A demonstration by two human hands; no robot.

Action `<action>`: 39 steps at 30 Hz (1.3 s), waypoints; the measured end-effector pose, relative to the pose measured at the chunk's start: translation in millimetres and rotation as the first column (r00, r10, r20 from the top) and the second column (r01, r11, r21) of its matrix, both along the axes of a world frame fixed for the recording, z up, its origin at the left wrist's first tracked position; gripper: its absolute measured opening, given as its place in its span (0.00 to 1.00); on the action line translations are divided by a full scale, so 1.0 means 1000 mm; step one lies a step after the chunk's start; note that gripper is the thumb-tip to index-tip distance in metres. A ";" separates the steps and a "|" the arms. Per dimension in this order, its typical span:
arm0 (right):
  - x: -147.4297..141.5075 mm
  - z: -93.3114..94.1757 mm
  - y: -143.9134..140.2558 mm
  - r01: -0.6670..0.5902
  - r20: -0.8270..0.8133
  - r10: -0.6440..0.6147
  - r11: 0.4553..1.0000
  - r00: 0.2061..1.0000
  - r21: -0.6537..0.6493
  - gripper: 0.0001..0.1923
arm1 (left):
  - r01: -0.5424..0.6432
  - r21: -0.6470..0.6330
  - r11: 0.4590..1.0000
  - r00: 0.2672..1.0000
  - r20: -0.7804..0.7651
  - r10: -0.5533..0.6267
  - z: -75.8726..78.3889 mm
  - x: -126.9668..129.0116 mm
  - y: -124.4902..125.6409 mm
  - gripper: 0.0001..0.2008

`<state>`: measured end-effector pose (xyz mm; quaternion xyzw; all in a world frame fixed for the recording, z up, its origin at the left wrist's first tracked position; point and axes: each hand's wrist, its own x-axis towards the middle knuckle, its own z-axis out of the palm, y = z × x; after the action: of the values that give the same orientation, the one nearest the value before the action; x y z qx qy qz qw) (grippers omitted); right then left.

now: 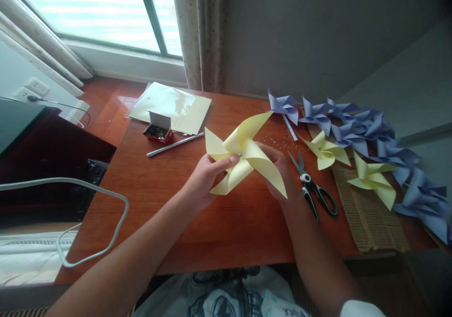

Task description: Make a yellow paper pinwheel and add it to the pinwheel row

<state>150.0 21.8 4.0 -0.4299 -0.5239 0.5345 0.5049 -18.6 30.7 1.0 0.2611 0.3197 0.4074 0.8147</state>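
1. At the near edge, a printed shirt point(226, 303) shows below the table point(243, 232).
2. The left hand point(203, 180) is closed on a yellow pinwheel point(251, 153), its thumb on the front beside the round pin head point(240, 155) at the centre; its other fingers are mostly hidden behind the paper.
3. The right hand point(277, 159) is behind the pinwheel's right side, partly covered by a blade; how far it is closed, and on what, I cannot tell.
4. The pinwheel is held up over the middle of the table, face to the camera.
5. Right of the right hand lie scissors point(306, 179), blades slightly parted, then cardboard point(363, 218).
6. Two more yellow pinwheels, one nearer point(376, 178) and one farther point(326, 152), lie beyond the scissors.
7. Left of centre, a pale stick point(176, 144) lies just beside an open red box point(158, 132) of small dark pieces.
8. Behind them are yellow sheets point(176, 105); at far right, purple pinwheels point(353, 124) cluster.
9. Farthest are a curtain point(205, 34) and window point(95, 6).
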 end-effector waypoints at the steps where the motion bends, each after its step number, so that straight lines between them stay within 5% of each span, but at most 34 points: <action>1: -0.001 -0.001 0.000 -0.007 -0.023 0.007 1.000 1.000 0.001 0.18 | -0.003 0.000 1.000 1.000 -0.001 0.003 0.000 0.000 0.000 0.19; 16: -0.003 -0.008 -0.001 -0.098 -0.179 0.089 0.994 0.980 -0.041 0.11 | 0.057 -0.056 0.997 0.996 0.072 -0.053 0.002 0.001 -0.002 0.16; 29: -0.013 0.000 -0.004 0.001 -0.103 0.001 1.000 0.995 0.022 0.16 | 0.034 -0.081 0.996 0.994 0.106 -0.025 -0.001 0.003 -0.004 0.14; 35: -0.013 -0.005 -0.001 0.186 -0.082 -0.179 0.979 0.980 0.079 0.06 | -0.029 -0.150 0.988 0.994 0.102 0.045 -0.005 0.004 0.001 0.14; 39: -0.013 0.012 0.004 0.203 -0.075 -0.196 0.974 0.978 0.098 0.04 | -0.055 -0.201 0.978 0.996 0.053 0.067 -0.014 0.003 0.007 0.17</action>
<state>136.9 25.6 15.8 -0.4358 -0.4888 0.4666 0.5946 -15.9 37.5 -12.6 0.1560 0.3423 0.4057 0.8330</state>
